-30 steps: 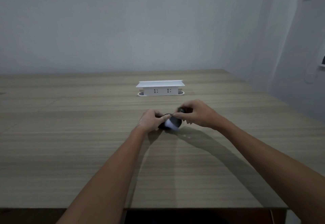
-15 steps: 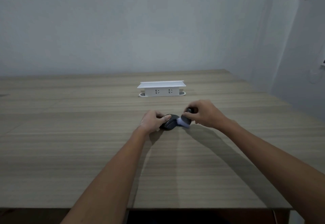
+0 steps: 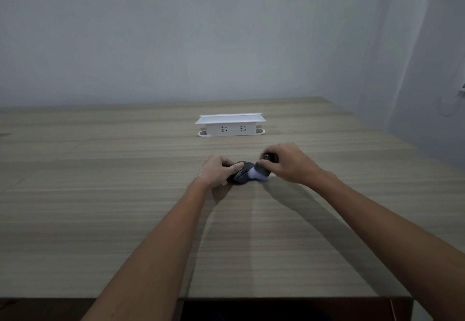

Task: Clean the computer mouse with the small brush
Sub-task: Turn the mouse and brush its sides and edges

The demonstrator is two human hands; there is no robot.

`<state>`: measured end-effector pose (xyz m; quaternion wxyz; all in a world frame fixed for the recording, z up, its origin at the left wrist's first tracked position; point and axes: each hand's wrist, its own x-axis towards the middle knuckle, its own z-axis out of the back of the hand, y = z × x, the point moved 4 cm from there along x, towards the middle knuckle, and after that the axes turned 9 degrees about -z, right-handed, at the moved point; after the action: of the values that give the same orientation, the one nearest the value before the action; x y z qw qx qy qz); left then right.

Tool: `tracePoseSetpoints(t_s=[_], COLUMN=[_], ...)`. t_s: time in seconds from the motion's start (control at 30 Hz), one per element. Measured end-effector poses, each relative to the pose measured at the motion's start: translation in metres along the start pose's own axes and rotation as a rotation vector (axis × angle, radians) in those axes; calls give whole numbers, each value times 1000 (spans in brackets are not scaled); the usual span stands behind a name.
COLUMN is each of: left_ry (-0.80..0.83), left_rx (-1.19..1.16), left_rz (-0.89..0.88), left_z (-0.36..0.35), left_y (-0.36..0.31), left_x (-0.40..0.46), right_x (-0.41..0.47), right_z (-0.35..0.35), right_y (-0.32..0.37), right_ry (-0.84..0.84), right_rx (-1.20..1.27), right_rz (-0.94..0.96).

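Note:
A dark computer mouse [image 3: 239, 176] rests on the wooden table [image 3: 100, 207] near its middle. My left hand [image 3: 216, 170] grips the mouse from its left side, thumb over the top. My right hand [image 3: 286, 163] is closed around the small brush's dark handle [image 3: 268, 156]. The brush's pale bristle head [image 3: 258, 174] presses against the right side of the mouse. Part of the mouse is hidden under my left fingers and the bristles.
A white socket box [image 3: 231, 125] with a flat lid stands on the table behind the mouse. The wall runs along the table's far edge and the right side. The table's near edge [image 3: 276, 298] lies under my forearms.
The brush head has swept from the near side of the mouse round to its right side. My right hand has shifted right and away. My left hand has kept its hold.

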<state>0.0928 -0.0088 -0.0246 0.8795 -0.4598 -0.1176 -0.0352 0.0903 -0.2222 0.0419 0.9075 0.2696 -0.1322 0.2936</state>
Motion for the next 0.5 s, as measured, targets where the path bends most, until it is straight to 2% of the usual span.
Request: tracePoseSetpoints(t_s=[0.07, 0.2, 0.37, 0.5], left_ry=[-3, -11, -33, -28], left_rx=[7, 11, -3, 9], left_rz=[2, -6, 9, 2], left_z=[0, 0, -2, -1], left_y=[-1, -1, -1, -3], left_x=[-1, -1, -2, -3], right_x=[1, -5, 3, -3], right_z=[3, -10, -2, -6], right_y=[-6, 8, -12, 8], right_ry=[-69, 66, -129, 78], right_rx=[-21, 83, -24, 95], right_rz=[-34, 18, -114, -14])
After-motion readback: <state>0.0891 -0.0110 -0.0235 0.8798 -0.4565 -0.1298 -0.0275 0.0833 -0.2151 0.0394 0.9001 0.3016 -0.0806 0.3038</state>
